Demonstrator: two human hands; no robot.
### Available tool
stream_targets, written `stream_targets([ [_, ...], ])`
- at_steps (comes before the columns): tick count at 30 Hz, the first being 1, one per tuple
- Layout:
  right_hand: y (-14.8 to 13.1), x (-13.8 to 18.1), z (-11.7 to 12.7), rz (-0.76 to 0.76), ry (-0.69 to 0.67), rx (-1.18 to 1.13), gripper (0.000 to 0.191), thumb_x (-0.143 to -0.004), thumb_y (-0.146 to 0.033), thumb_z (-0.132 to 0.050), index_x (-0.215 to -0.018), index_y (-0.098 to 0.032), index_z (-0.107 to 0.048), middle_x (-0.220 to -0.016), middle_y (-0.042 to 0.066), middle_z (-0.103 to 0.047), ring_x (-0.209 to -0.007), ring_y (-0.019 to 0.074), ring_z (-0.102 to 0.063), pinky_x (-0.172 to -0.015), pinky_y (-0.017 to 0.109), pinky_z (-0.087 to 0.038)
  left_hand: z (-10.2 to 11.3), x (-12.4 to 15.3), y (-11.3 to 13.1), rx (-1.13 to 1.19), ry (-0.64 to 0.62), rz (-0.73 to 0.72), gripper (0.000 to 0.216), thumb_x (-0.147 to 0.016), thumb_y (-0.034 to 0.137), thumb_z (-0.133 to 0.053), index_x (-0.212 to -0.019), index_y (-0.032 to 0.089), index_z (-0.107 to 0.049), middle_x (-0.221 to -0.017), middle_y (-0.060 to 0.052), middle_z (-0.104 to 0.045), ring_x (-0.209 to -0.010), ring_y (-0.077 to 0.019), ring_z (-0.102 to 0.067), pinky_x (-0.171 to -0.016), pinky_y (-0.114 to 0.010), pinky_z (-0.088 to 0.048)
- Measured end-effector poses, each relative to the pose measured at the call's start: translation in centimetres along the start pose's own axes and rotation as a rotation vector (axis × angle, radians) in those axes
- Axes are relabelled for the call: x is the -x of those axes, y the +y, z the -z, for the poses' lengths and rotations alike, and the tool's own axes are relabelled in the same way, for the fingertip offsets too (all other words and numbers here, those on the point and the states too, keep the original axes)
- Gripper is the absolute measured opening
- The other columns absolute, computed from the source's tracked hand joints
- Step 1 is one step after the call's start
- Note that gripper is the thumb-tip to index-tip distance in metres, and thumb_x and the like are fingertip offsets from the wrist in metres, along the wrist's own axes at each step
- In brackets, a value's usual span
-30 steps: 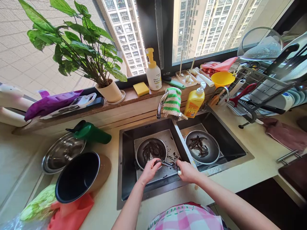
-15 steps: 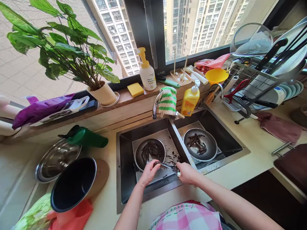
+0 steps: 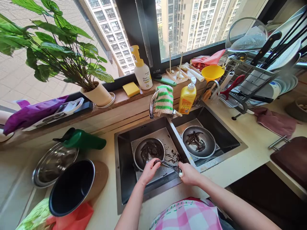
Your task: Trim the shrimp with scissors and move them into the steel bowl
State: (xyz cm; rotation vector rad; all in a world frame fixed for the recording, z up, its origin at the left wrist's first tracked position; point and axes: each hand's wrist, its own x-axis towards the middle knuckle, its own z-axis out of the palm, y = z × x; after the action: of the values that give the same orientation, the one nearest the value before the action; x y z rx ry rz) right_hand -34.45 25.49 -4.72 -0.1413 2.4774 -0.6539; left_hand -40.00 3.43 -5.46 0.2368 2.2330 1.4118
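Gripping a slender dark thing (image 3: 167,164) at lower centre, the left hand (image 3: 150,170) and right hand (image 3: 188,173) both show closed grips. A bowl (image 3: 137,157) of dark pieces (image 3: 151,150) sits just above the left hand.

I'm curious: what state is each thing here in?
Left hand, closed on a dark, slender item
Right hand, closed on a partly hidden object
Left bowl, holding dark pieces
Right bowl, holding more dark pieces
Pot, uncovered
Striped cloth, draped over the faucet
Yellow bottle, upright
Sponge, lying flat
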Motion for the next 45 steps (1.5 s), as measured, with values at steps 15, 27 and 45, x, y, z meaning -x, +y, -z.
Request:
stream_targets([
  [15, -0.3, -0.2, -0.7, -0.024, 0.0, -0.012, 0.021, -0.071, -0.03, -0.057, -0.088, -0.016, -0.055, -0.088, 0.011, -0.065, -0.079, 0.0231, -0.061, -0.058, 0.025, -0.032, -1.3, 0.1, -0.3, 0.073, -0.009, 0.065, 0.043, -0.076, 0.054, -0.045, -0.088, 0.015, -0.061, -0.064, -0.001, -0.055, -0.063, -0.0142, -0.049, -0.058, -0.025, -0.038],
  [27, -0.6, -0.1, -1.5, -0.034, 0.006, -0.18, 0.027, -0.07, -0.037, -0.06, -0.086, -0.015, -0.058, -0.084, 0.009, -0.066, -0.076, 0.0212, -0.06, -0.057, 0.024, -0.033, -1.5, 0.5, 0.1, 0.41, -0.059, 0.273, 0.052, -0.069, 0.061, -0.051, -0.095, 0.016, -0.048, -0.052, 0.01, -0.026, -0.041, -0.0044, -0.019, -0.039, -0.019, -0.015],
  [45, 4.6, 4.1, -2.1, -0.062, 0.417, 0.196, 0.047, -0.061, -0.035, -0.067, -0.101, -0.015, -0.053, -0.094, 0.012, -0.058, -0.087, 0.027, -0.052, -0.076, 0.035, -0.035, -0.8, 0.7, -1.7, 0.014, 0.072, -0.038, 0.027, -0.08, 0.037, -0.049, -0.094, 0.016, -0.057, -0.092, -0.007, -0.061, -0.084, -0.0172, -0.056, -0.077, -0.029, -0.044],
])
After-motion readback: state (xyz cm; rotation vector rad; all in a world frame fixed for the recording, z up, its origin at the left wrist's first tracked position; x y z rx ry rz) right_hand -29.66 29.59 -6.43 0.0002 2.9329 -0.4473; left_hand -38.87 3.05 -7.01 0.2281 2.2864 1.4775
